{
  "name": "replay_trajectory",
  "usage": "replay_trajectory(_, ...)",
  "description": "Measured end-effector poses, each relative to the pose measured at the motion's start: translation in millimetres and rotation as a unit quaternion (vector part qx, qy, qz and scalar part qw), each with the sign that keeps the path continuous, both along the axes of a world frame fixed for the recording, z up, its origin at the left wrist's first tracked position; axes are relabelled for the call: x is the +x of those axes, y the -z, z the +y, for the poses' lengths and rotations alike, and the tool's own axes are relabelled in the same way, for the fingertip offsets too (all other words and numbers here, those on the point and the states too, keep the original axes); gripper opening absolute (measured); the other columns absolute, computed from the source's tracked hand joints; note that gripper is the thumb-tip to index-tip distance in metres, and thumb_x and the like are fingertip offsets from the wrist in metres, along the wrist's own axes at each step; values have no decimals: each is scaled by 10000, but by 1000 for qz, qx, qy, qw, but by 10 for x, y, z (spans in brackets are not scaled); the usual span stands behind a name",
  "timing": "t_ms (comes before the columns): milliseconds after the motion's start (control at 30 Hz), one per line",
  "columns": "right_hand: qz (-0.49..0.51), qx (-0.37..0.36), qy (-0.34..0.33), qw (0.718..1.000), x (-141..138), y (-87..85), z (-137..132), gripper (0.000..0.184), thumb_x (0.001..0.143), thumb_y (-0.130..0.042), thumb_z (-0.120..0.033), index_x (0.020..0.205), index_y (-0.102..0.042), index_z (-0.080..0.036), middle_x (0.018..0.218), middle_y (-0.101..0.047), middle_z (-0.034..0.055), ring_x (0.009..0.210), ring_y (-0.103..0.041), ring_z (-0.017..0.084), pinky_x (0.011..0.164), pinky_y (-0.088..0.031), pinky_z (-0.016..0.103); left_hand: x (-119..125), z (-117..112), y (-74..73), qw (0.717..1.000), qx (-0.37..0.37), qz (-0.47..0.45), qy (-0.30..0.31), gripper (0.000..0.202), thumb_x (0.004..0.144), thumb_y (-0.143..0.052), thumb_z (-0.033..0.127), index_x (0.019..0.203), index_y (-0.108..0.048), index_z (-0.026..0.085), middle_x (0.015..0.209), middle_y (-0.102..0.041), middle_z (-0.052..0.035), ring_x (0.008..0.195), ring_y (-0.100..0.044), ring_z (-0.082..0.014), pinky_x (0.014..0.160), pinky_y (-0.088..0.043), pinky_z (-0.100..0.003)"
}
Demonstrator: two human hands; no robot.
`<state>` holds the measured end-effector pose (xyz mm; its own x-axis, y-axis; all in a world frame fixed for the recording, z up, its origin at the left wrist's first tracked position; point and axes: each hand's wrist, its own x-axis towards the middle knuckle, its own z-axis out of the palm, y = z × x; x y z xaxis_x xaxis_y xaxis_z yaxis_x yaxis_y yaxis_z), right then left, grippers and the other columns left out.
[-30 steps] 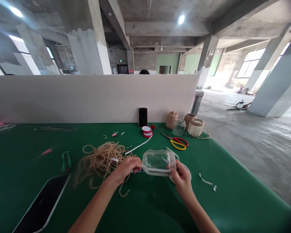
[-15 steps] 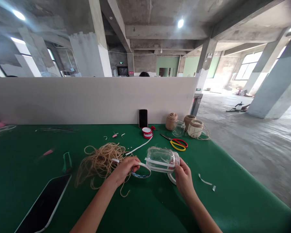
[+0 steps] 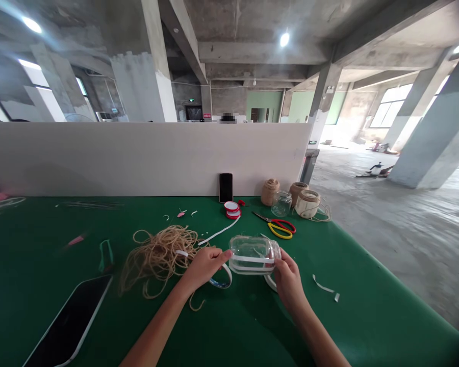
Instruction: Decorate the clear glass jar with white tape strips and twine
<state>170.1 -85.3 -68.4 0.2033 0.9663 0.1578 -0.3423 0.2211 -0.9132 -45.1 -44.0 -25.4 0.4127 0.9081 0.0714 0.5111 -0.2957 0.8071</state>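
Tangled twine [image 3: 164,250] lies left of centre. Beside it the left hand [image 3: 204,267] grips a tape roll [image 3: 219,284], its thumb near the base of a clear jar [image 3: 250,250], sideways just below frame centre; the right hand [image 3: 288,275] holds its neck.

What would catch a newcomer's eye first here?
Probably the clear glass jar with a white strip along its side, held sideways in the right hand. Left of it sprawls a tangled heap of tan twine; beyond, red-and-yellow-handled scissors lie on the green table.
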Motion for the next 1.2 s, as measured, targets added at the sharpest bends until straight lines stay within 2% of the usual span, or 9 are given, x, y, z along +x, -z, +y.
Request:
replay_trajectory(233,53,-47,-6,997,17,7,26,166,685,-570,-263,820,-653,-214,661,-612,-9,572,-532,133,550,-413,232,-45,117,158,999,15,-15,32,531,800,-398,617,514,-280,186,528,-285,54,494,-292,-96,509,-206,-228)
replay_trajectory(367,45,-23,-4,999,87,-34,44,162,696,-551,-274,818,-628,-200,636,-587,-13,562,-520,133,554,-404,237,-132,137,154,999,6,-27,-38,529,805,-384,621,513,-285,191,509,-239,61,480,-272,-101,510,-215,-236)
replay_trajectory(467,-110,7,4,994,140,-111,47,147,744,-499,-295,808,-586,-195,667,-574,-10,604,-524,144,581,-405,245,-179,149,129,988,3,-79,-130,526,841,-319,596,511,-349,188,498,-277,51,481,-312,-116,512,-242,-241)
replay_trajectory(533,-276,32,33,960,136,-189,54,119,766,-463,-283,722,-530,-196,632,-526,-15,593,-494,143,558,-378,240,-188,158,123,978,3,-121,-168,531,845,-321,581,502,-395,183,493,-332,40,486,-349,-121,509,-262,-239)
replay_trajectory(633,-522,89,109,841,41,-317,93,143,766,-453,-238,628,-439,-203,588,-475,-14,599,-460,151,575,-344,249,-174,165,140,967,-12,-184,-174,540,842,-325,568,508,-478,172,477,-378,30,465,-354,-113,485,-263,-231)
replay_trajectory(700,-622,129,114,764,-64,-388,131,139,777,-441,-206,638,-442,-199,585,-491,-6,588,-460,150,613,-347,263,-161,161,155,961,-20,-219,-165,544,840,-325,563,537,-536,163,467,-381,29,461,-353,-108,481,-264,-225)
replay_trajectory(800,-705,125,108,690,-223,-463,180,128,787,-451,-188,664,-482,-192,586,-534,10,560,-484,150,576,-326,256,-156,144,157,949,-31,-271,-159,530,824,-360,558,577,-587,147,476,-414,20,481,-375,-105,493,-283,-219)
replay_trajectory(1033,-778,83,81,618,-439,-624,293,172,831,-448,-193,738,-590,-167,648,-638,78,602,-586,189,549,-326,269,-189,100,82,894,-77,-411,-160,303,732,-486,372,678,-640,116,606,-552,-25,557,-452,-114,538,-365,-223)
replay_trajectory(1200,-782,93,59,614,-543,-757,437,244,853,-484,-298,703,-622,-163,657,-659,95,586,-598,205,555,-348,284,-210,97,80,915,-46,-375,-140,188,668,-480,230,703,-630,123,709,-583,-41,610,-491,-127,565,-393,-235)
